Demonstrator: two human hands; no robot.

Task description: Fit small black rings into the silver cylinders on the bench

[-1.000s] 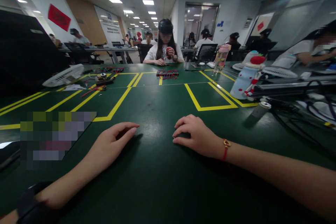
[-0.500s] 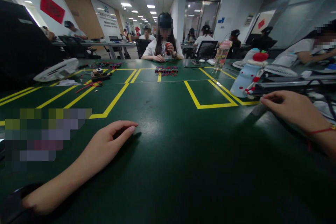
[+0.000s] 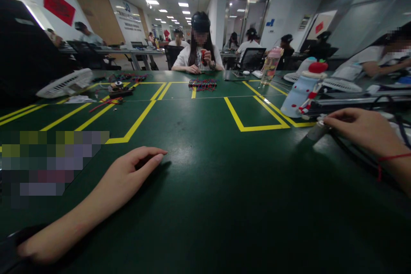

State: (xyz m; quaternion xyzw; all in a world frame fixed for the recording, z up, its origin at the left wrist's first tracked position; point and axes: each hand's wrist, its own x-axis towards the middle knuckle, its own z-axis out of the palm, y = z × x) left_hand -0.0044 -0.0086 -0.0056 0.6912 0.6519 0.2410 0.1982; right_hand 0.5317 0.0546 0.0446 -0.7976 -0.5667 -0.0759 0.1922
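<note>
Two hands at one green worktop (image 3: 199, 205). Left hand (image 3: 135, 165) is empty, fingers loose with the thumb and index a bit apart. Right hand (image 3: 362, 126) has its fingers at the top of one small grey cylinder (image 3: 315, 134) over on the right; can't tell if they've really got a grip. Two bottles near it: one blue bottle (image 3: 293, 97), one pink-lidded bottle (image 3: 271, 68) further back.

Bare hands (image 3: 133, 167) and forearms (image 3: 80, 216), thin red cord (image 3: 394, 157) at right wrist, dark band (image 3: 10, 249), perhaps a watch, on left arm.
</note>
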